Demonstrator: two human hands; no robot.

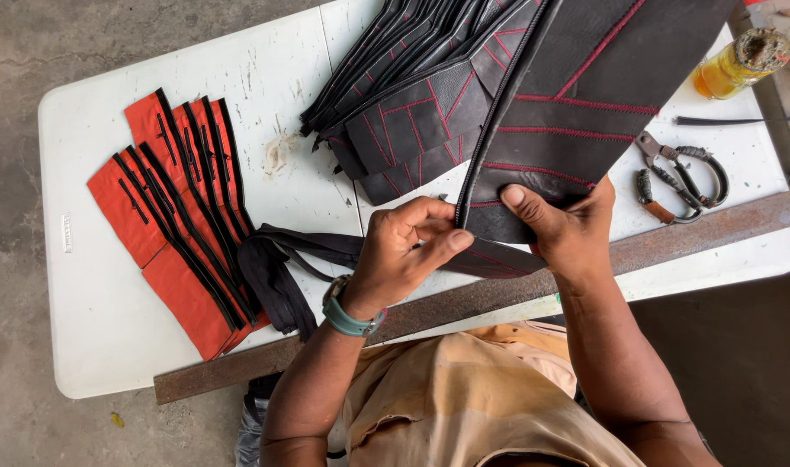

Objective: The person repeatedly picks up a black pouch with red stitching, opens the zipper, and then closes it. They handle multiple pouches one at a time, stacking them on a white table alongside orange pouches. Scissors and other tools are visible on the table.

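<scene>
Over the white tabletop [109, 329], the right hand [568, 229] has its grip clenched on the lower edge of a black leather panel [585, 95] with red stitching, lifted toward twelve o'clock. The left hand [404, 251], at nine o'clock of it, pinches the panel's black edging strip [499, 112].
</scene>
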